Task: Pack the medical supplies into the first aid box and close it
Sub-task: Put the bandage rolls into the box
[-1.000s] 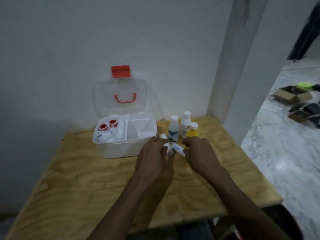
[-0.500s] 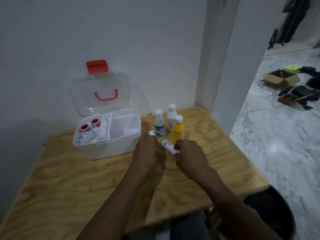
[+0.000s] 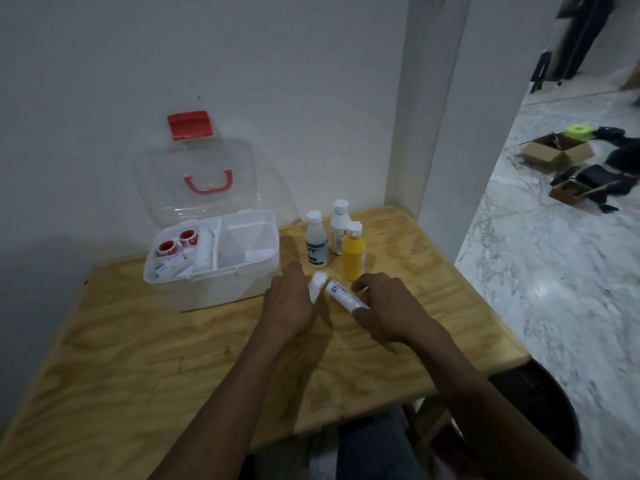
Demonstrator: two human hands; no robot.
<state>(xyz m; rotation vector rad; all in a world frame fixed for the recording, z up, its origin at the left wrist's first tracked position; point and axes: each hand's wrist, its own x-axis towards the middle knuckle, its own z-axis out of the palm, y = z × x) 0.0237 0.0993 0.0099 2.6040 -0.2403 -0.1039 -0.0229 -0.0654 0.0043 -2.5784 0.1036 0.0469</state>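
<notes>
Frame centre: left hand grips a white roll; right hand pinches a second roll. Open box stands left on the desk; three bottles behind.

The left hand hides most of its white roll; bottle labels are too small to read.

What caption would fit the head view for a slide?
Left hand and right hand each hold a white roll beside the open box and three bottles.
</notes>
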